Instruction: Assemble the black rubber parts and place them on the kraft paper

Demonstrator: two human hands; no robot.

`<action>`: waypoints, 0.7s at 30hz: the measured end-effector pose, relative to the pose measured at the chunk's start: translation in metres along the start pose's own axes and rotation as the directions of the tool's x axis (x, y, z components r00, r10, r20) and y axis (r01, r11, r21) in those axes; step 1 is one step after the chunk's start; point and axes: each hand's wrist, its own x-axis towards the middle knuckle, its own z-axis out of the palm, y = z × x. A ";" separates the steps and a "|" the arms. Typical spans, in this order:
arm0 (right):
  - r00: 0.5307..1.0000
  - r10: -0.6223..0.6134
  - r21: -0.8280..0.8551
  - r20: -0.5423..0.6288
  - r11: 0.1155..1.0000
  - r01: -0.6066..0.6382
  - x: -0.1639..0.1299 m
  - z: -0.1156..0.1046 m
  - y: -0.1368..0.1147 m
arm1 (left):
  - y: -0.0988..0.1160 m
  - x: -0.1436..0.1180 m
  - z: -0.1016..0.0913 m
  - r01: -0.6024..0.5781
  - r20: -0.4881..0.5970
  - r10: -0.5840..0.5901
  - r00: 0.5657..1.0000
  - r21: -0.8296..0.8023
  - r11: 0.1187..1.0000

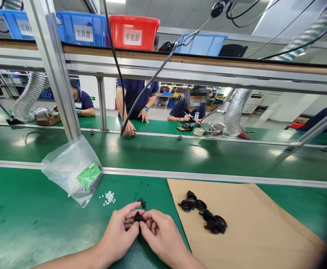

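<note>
Between my two hands is a small black plastic part (pixel 138 216) with a narrow top, held low over the green tabletop. My left hand (pixel 122 232) grips it from the left with thumb and fingers. From the other side my right hand (pixel 160 232) pinches it, fingertips curled; the lower portion is covered by my thumbs. Just beyond my fingers lies a little heap of tiny black pieces (pixel 142 204). Left of that are scattered small white pieces (pixel 109 197). Several round black plastic parts (pixel 214 222) sit in two clusters on brown cardboard (pixel 253 224) to the right.
A clear plastic bag with a green label (pixel 89 175) stands at the left. Past a metal rail (pixel 141 172) runs a green belt (pixel 158 153). Co-workers sit and stand across it. Overhead, a shelf holds blue bins (pixel 81 28) and a red bin (pixel 134 31); cables hang down.
</note>
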 end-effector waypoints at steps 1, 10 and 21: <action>1.000 0.000 -0.013 -0.002 1.000 0.000 -0.001 0.000 0.000 | 0.000 0.000 0.000 0.008 0.002 -0.008 1.000 -0.019 1.000; 0.999 -0.024 -0.077 -0.026 0.997 0.022 0.000 0.003 0.003 | -0.001 0.002 0.000 0.028 0.001 -0.028 1.000 -0.094 0.995; 0.999 -0.040 -0.019 0.012 0.999 0.040 0.002 -0.004 0.006 | -0.004 -0.002 -0.002 -0.016 0.040 0.018 0.999 -0.050 0.999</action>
